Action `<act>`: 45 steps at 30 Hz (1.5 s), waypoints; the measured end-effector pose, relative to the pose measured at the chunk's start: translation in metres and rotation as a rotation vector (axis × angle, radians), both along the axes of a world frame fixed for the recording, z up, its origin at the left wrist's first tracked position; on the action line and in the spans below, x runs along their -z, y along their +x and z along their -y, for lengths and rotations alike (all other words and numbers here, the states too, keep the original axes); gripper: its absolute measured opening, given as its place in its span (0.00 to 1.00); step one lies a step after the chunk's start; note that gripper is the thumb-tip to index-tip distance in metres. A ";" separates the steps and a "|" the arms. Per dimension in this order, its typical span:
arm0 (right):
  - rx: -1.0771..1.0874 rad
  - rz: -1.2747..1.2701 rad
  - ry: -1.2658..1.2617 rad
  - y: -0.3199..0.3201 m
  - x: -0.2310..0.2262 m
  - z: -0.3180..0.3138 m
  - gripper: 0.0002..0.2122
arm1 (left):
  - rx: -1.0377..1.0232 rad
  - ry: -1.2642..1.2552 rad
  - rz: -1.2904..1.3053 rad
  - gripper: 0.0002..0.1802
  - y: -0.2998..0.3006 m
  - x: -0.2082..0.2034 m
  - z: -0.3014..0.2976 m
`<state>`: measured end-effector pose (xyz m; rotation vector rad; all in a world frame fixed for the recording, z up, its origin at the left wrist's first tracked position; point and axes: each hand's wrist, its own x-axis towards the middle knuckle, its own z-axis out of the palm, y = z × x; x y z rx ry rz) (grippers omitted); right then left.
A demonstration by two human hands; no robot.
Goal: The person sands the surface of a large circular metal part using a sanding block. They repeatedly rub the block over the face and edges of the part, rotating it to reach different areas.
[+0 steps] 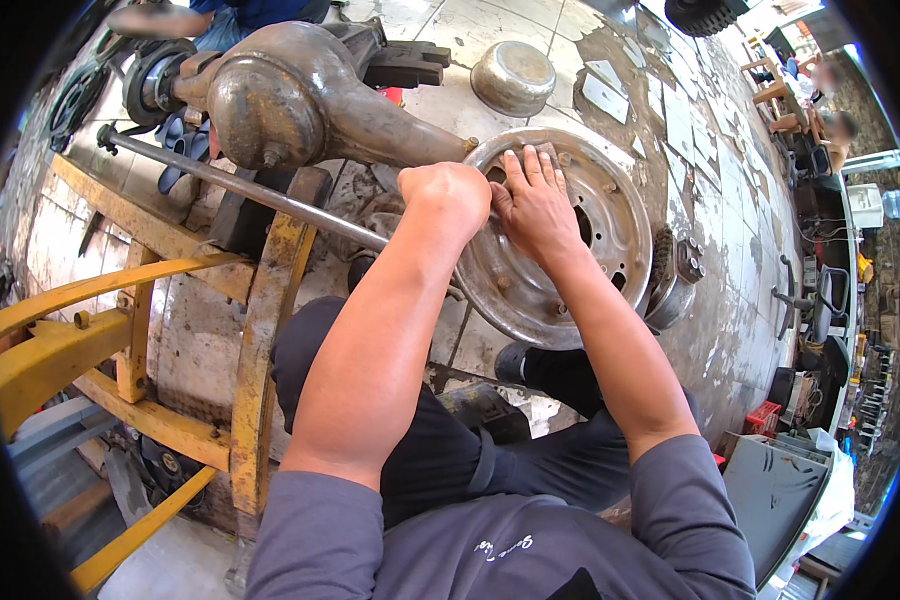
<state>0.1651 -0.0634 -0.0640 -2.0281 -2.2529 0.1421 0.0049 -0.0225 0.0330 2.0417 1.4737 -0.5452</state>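
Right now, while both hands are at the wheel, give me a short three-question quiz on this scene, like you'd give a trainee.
1. True or false: the right hand lies palm down on the round, dull-grey metal wheel rim.
2. Which thing stands off to the person's left?
A) the red plastic crate
B) the worn, yellow-painted metal frame
C) the translucent blue jug
3. In a few words, describe the shape of the left hand and where it is.

Key:
1. True.
2. B.
3. Curled like a fist, at the left edge of the wheel rim; whether it grips anything is hidden.
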 end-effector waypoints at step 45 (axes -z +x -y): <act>-0.102 0.179 -0.139 0.022 -0.038 0.021 0.32 | 0.002 -0.035 -0.016 0.14 0.001 0.003 -0.004</act>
